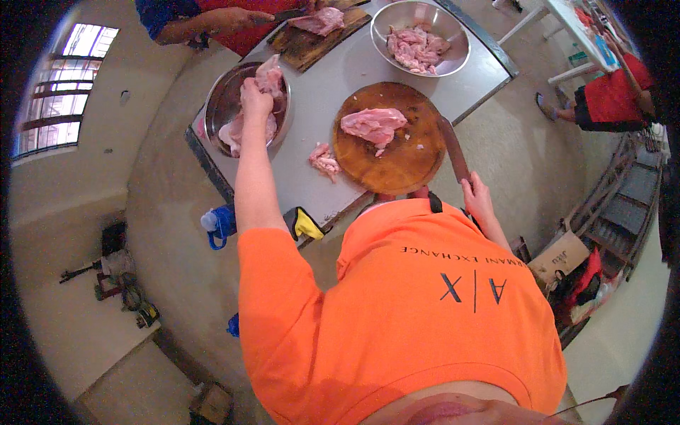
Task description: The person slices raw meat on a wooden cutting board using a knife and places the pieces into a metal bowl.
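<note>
My left hand [256,100] grips a raw chicken piece [270,75] over a steel bowl [209,109] at the table's left end. More raw chicken [231,135] lies in that bowl, partly hidden by my forearm. A knife [452,144] is in my right hand [478,197], its broad blade beside the right edge of a round wooden cutting board [390,170]. On the board rests a large pink piece of raw meat [374,125] with small scraps around it. A small heap of trimmings [324,161] sits on the tabletop, left of the board.
Across the table [313,101], another person's hand [245,20] holds a knife by meat [322,21] on a rectangular board [297,50]. A second steel bowl [378,45] contains cut meat. A yellow-and-black cloth [307,223] hangs at the near edge; a blue jug [223,220] is beside the table.
</note>
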{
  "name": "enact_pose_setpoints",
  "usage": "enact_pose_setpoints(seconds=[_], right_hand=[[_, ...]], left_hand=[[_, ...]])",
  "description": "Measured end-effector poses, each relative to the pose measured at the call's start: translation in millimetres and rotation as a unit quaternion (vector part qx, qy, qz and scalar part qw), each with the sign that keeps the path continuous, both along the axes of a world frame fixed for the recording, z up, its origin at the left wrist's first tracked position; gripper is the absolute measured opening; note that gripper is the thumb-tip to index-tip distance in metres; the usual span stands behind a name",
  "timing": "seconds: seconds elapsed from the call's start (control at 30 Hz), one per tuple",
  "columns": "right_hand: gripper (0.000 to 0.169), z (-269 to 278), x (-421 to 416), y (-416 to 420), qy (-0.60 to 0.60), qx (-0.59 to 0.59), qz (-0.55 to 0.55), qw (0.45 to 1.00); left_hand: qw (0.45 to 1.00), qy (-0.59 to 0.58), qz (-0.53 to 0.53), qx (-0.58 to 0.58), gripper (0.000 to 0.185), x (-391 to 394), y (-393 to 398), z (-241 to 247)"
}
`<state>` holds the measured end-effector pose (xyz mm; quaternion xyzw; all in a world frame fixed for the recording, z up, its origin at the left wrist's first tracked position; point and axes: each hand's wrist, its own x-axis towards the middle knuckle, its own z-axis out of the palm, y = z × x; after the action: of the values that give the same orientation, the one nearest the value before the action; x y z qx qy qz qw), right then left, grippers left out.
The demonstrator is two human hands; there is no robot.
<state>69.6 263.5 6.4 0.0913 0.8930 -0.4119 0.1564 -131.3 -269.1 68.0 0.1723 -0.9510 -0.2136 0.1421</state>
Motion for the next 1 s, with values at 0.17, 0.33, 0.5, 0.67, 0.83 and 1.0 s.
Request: enact_pose_setpoints(seconds=[0.17, 0.33, 0.5, 0.67, 0.83, 1.0], right_hand=[[0.023, 7.0, 3.6, 1.7, -0.001, 0.000, -0.019, 1.000], [0.023, 4.7, 3.8, 4.8, 0.026, -0.015, 0.009, 1.000], [0.022, 7.5, -6.4, -1.5, 0.011, -0.023, 0.027, 0.999], [0.022, 4.9, -11.1, -2.9, 0.013, -0.026, 0.026, 0.999], [0.022, 1.2, -11.2, 4.5, -0.005, -0.003, 0.045, 0.999], [0.023, 6.9, -10.0, 1.7, 0.000, -0.009, 0.059, 0.998]], left_hand=[[0.995, -0.006, -0.027, -0.093, 0.035, 13.6, -10.0, -7.9], [0.944, -0.242, -0.144, 0.172, 0.056, 29.5, -5.3, 33.6], [0.973, -0.193, -0.076, 0.102, 0.035, 44.0, 6.1, 52.0], [0.978, -0.125, -0.056, 0.156, 0.030, 87.9, 18.5, 56.4], [0.952, -0.235, -0.197, -0.009, 0.075, 158.9, 78.8, 4.6], [0.958, -0.174, -0.226, -0.011, 0.089, 175.9, 102.6, -39.8]])
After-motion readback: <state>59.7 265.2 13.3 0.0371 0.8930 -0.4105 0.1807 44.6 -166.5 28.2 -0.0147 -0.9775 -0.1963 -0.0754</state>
